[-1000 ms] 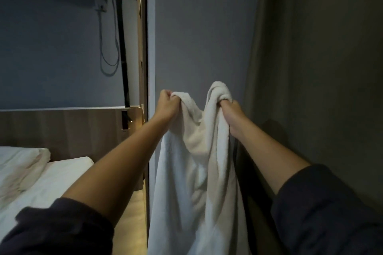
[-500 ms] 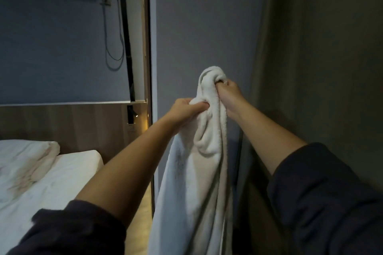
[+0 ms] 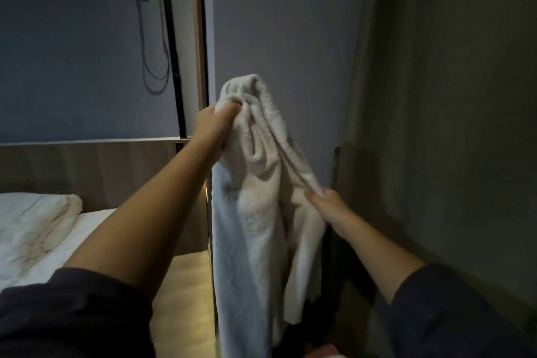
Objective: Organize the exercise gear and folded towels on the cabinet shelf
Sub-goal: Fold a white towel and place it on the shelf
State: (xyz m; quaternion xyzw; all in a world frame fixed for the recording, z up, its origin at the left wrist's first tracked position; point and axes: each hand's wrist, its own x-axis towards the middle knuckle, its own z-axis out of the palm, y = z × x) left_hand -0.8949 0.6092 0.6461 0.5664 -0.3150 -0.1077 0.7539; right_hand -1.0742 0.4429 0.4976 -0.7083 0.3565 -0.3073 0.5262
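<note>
Left hand (image 3: 216,125) is up high, fingers curled tight into a fist around the bunched top of a white towel (image 3: 250,197). The terry cloth is thick, nubbly and soft, gathered into deep rounded folds at the fist. It hangs in the air in a long, heavy drape in front of the person and runs out of view at the bottom. Right hand (image 3: 329,208) is lower and off to the side, thumb and fingers pinching one edge of the towel, so a taut ridge of cloth slants down from the top bunch to that pinch. Both forearms are bare, with dark sleeves (image 3: 72,317) pushed up near the elbows.

Behind the towel stands a flat, matte grey panel (image 3: 284,23) with a straight vertical edge. A heavy curtain (image 3: 450,96) in a dull olive tone falls in soft vertical pleats on the right. Over on the left there's a blue-grey wall (image 3: 72,52) with a thin cable (image 3: 152,67) looping down it. Below that sits a wood-grain headboard (image 3: 87,166). A bed (image 3: 87,229) with a smooth white sheet lies in front of it, with rumpled white bedding (image 3: 35,221) heaped on it. Between the bed and the panel, a warm glow lights a strip of pale wooden floor (image 3: 186,285). The room is dim.
</note>
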